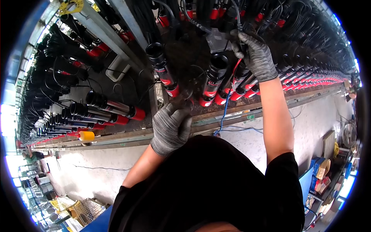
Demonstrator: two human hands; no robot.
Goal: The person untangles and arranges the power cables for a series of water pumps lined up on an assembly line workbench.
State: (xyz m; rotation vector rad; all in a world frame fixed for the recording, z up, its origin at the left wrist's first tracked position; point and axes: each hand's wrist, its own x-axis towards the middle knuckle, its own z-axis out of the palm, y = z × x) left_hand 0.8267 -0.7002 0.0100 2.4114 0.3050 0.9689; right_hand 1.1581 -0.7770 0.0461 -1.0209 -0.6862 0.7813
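My right hand, in a grey knit glove, is raised over the row of cylinders and closed around the end of a black cable. Just below its fingers a thin red lead slants down. My left hand, gloved alike, is curled at the bench's front edge; a dark blur lies at its fingertips, and what it holds cannot be made out. Beyond it leans a black and red cylinder, pump-like, with an open top. Another such cylinder stands between my hands.
Long rows of similar cylinders with coiled black cables extend both ways. A blue wire hangs over the bench edge. At left are metal posts, a white frame and a yellow-ended cylinder. Boxes stand behind right.
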